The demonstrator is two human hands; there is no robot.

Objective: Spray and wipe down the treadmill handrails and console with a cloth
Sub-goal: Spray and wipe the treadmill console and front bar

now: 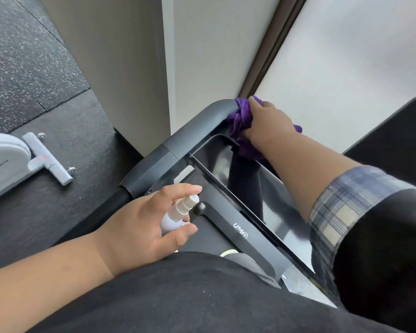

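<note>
Speckled floor [29, 56], white machine [3, 162] (left); pillar [139, 68] behind handrail [192, 131].

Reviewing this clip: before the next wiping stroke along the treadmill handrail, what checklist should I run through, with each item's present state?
1. Right hand grips purple cloth: ok.
2. Cloth touches the handrail at its bend: ok.
3. Left hand holds the white spray bottle: ok.
4. Nozzle aimed at the handrail: cannot tell.
5. Handrail wetted with spray: cannot tell.
6. Console wiped: cannot tell.
</note>
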